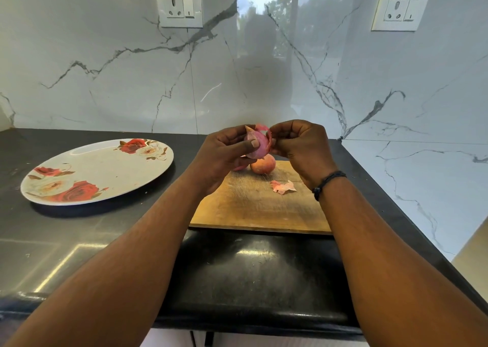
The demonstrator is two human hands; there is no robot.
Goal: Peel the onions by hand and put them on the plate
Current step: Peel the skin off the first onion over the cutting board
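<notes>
Right now, seen from your head camera, your left hand (pixel 224 150) grips a reddish-purple onion (pixel 256 144) above the far end of the wooden cutting board (pixel 253 206), fingers curled behind it and the thumb pressed across its front. Your right hand (pixel 298 142) is closed too, its fingertips pinching a curl of loosened pink skin (pixel 265 131) that arcs over the top of the onion on its right side; the dry pointed tip of the onion sticks up just left of that curl. A dark cord bracelet (pixel 327 184) circles your right wrist. Below your hands, a second onion (pixel 262 165), orange-pink and with its skin on, rests on the far part of the board, and something pink shows just left of it under your left hand, too hidden to tell what it is. A torn scrap of pale pink peel (pixel 283 187) lies on the board near your right wrist. The board sits on the black worktop (pixel 79 241), close to the corner where the marble walls meet. Well to the left of the board stands the white plate (pixel 111 172) printed with red roses; no onion lies on it. Two white wall sockets, one (pixel 179 6) above the plate side and another (pixel 400 10) on the right, are set into the marble.
</notes>
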